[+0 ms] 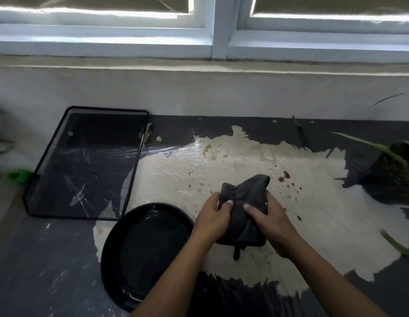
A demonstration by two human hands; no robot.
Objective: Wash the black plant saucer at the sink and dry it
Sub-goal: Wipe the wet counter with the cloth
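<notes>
Black saucer point(146, 255) flat, rim up, beside L hand point(212, 219) w/ cloth point(242, 200)

One black saucer point(148, 248), one dark cloth point(242, 202), one black mesh tray point(84, 165), one plant point(391, 172) (partly cut off at the right edge), one green object point(17, 176), one surface point(313, 213), and two hands: left hand point(212, 223), right hand point(272, 223).

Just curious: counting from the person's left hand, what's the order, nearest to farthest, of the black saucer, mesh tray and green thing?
Head view, from the left hand:
1. black saucer, beside it, left
2. mesh tray, back left
3. green thing, far left edge
</notes>
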